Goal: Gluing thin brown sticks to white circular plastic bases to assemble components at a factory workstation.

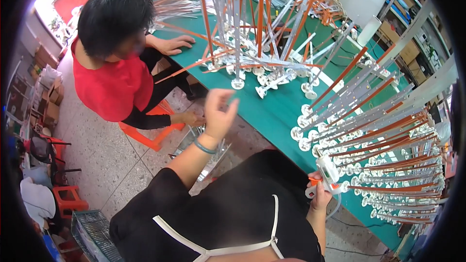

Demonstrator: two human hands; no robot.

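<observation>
My right hand point(319, 196) grips a white glue gun point(328, 171) with an orange trigger, at the table's near edge; a pale cord hangs from it. Raised in front of me, beside the table edge, is my left hand point(221, 113), slightly blurred, its bent fingers apart from the thumb and nothing visible in them. Just beyond it, one white round base point(238, 84) with a tall grey strip stands upright on the green table point(264, 109). Many orange and grey strips on white round bases point(305, 144) crowd the right side, close to the glue gun.
Loose and upright strips pile up at the table's far side point(262, 43). On the left a person in a red top point(109, 90) sits on an orange stool point(145, 136), one hand point(174, 44) on the table edge. Shelves point(412, 34) stand at the right.
</observation>
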